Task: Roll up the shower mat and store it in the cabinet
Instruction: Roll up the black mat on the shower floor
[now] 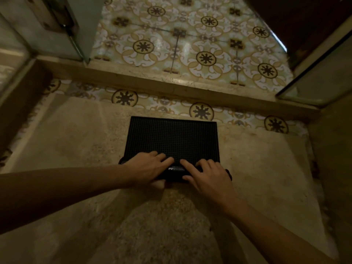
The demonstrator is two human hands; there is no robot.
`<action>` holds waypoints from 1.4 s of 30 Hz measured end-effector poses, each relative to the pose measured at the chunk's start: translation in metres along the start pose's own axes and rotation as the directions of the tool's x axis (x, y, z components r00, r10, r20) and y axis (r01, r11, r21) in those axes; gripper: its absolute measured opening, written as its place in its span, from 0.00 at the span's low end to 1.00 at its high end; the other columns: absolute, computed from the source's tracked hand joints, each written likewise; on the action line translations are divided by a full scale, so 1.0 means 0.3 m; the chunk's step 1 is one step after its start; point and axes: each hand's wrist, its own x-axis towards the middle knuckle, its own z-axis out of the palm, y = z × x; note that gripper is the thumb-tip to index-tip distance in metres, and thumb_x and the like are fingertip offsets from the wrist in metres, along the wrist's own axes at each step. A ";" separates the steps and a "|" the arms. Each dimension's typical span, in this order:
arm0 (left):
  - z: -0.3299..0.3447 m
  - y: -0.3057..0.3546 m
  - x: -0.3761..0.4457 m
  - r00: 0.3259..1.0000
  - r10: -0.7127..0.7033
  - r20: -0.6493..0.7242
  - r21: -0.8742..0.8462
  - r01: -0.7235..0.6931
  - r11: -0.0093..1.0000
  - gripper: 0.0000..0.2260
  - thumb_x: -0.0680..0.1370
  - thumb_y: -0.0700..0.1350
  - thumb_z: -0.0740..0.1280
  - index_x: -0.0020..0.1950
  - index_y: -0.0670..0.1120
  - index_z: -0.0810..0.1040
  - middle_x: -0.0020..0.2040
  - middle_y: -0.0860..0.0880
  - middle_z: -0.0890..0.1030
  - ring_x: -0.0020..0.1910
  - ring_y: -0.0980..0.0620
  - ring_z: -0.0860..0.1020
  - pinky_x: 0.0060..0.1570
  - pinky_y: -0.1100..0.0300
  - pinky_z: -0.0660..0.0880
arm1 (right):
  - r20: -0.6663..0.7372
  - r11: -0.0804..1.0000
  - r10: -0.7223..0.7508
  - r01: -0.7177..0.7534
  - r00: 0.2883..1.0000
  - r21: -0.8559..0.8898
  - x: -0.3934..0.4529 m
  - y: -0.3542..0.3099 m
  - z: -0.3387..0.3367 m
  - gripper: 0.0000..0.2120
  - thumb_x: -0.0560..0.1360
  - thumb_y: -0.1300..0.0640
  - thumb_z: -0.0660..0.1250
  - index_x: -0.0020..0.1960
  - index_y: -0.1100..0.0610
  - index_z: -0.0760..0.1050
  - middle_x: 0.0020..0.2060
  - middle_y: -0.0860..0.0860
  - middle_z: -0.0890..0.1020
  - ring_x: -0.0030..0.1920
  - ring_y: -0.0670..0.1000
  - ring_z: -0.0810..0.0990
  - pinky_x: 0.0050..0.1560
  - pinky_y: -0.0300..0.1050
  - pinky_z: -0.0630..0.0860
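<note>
I saw the black shower mat lying on the speckled beige shower floor, just past frame centre toward 12 o'clock. Its near edge was curled into a short roll; the rest lay flat, far edge close to the patterned tile strip at 12. Left hand sat on the roll's left part, fingers spread and curved over the top, thumb tucked under the near side, so it was clasping the roll. Right hand sat on the right part, fingers bent over the roll, index reaching toward the left fingertips; the thumb looked to be at the near side, grip partly hidden. Both forearms came in from 7 and 5 o'clock. A raised stone curb ran across beyond the strip, with patterned floor tiles at 12 and glass panels at 2 and 10. No cabinet identifiable; picture dim.
</note>
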 end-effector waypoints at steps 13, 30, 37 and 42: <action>0.067 0.061 -0.054 0.985 -0.129 -0.116 -0.044 0.125 0.991 0.34 0.77 0.57 0.65 0.74 0.54 0.48 0.63 0.43 0.67 0.55 0.44 0.71 0.39 0.54 0.65 | 0.046 0.998 -0.057 0.057 0.997 0.003 0.022 -0.006 -0.034 0.26 0.80 0.37 0.53 0.65 0.50 0.78 0.42 0.55 0.82 0.38 0.57 0.80 0.35 0.49 0.75; 0.050 0.051 -0.081 0.974 -0.140 -0.179 0.007 0.144 0.990 0.33 0.68 0.61 0.69 0.66 0.46 0.65 0.56 0.43 0.70 0.52 0.44 0.69 0.48 0.50 0.70 | 0.187 0.967 -0.255 0.252 0.948 0.040 0.077 0.054 -0.033 0.33 0.72 0.32 0.63 0.69 0.52 0.69 0.50 0.54 0.78 0.43 0.55 0.78 0.37 0.47 0.75; 0.068 0.009 -0.071 0.978 -0.049 -0.200 0.010 0.053 0.999 0.30 0.76 0.67 0.60 0.69 0.47 0.64 0.59 0.43 0.70 0.55 0.44 0.69 0.53 0.49 0.69 | -0.126 0.990 -0.123 0.113 0.984 -0.080 -0.064 -0.014 0.046 0.28 0.80 0.38 0.60 0.72 0.56 0.69 0.62 0.55 0.78 0.60 0.56 0.76 0.61 0.53 0.66; 0.067 -0.003 -0.069 0.973 -0.073 -0.219 -0.031 0.068 0.997 0.29 0.76 0.68 0.58 0.66 0.47 0.65 0.59 0.45 0.69 0.56 0.45 0.68 0.56 0.49 0.68 | -0.064 1.000 -0.004 0.005 0.998 0.015 -0.059 -0.045 0.056 0.31 0.79 0.37 0.58 0.75 0.56 0.65 0.65 0.56 0.75 0.63 0.57 0.73 0.63 0.56 0.66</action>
